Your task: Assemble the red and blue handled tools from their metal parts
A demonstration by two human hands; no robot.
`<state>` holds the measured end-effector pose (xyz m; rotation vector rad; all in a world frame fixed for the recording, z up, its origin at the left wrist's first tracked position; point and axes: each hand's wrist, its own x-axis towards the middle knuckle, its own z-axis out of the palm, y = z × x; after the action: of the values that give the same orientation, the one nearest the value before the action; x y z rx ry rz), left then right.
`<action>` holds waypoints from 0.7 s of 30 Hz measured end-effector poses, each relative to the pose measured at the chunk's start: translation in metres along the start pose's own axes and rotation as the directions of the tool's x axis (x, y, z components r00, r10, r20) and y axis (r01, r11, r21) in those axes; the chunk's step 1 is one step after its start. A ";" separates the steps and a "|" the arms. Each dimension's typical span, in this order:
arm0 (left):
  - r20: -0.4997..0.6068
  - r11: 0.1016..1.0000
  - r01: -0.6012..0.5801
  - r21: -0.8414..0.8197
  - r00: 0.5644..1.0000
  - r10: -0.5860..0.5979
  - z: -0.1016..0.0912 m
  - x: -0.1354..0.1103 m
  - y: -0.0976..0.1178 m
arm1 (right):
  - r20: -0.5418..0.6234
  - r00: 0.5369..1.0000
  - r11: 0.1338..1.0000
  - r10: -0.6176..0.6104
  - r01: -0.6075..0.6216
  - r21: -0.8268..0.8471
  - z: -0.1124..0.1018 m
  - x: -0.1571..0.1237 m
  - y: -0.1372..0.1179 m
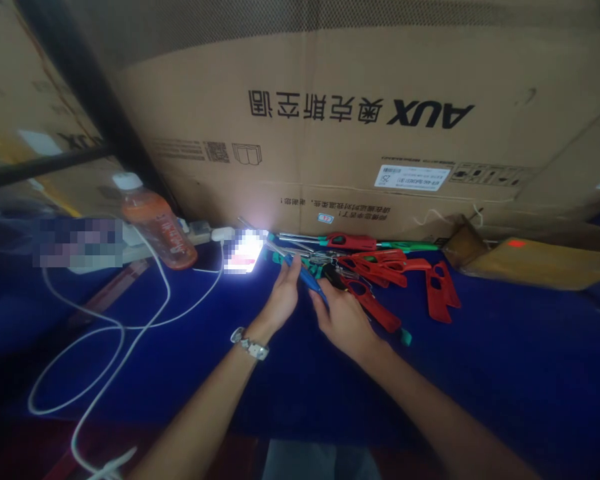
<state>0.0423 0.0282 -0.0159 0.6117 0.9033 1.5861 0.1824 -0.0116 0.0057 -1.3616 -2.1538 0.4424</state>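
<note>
A long-nosed blue lighter [310, 281] lies slantwise between my two hands, its metal tube pointing up and left. My left hand [283, 293] is closed around its front part, thumb along the top. At the rear end, my right hand [347, 323] is closed with thumb and fingers on the blue handle. A black piece [334, 276] shows by the right fingers; I cannot tell whether it is held. Just beyond my hands lies a pile of red lighter casings [373, 267], metal tubes and green parts. One red lighter [351, 241] with a green collar lies along the back.
A blue cloth [290, 387] covers the table. At left are a bottle of orange drink [155, 220], white cables [125, 360] and a bright phone screen [247, 251]. A large cardboard box [310, 153] stands behind. A yellowish packet [540, 263] lies at right.
</note>
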 end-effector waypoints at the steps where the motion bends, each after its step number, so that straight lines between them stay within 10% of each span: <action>1: 0.023 1.000 0.009 0.027 1.000 -0.010 0.000 0.000 0.001 | -0.005 1.000 0.998 0.002 -0.002 0.069 0.002 0.000 0.001; 8: 0.265 0.994 0.056 0.096 0.961 -0.079 0.013 -0.013 0.019 | 0.093 0.992 0.644 0.082 -0.124 0.755 0.017 0.002 -0.001; 21: 0.335 0.981 0.062 0.184 0.934 -0.122 0.016 -0.020 0.021 | 0.176 0.976 0.468 0.127 -0.215 0.857 0.018 0.006 -0.006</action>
<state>0.0468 0.0112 0.0122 0.9246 0.7933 1.2723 0.1652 -0.0084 -0.0034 -0.9130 -1.3998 1.4790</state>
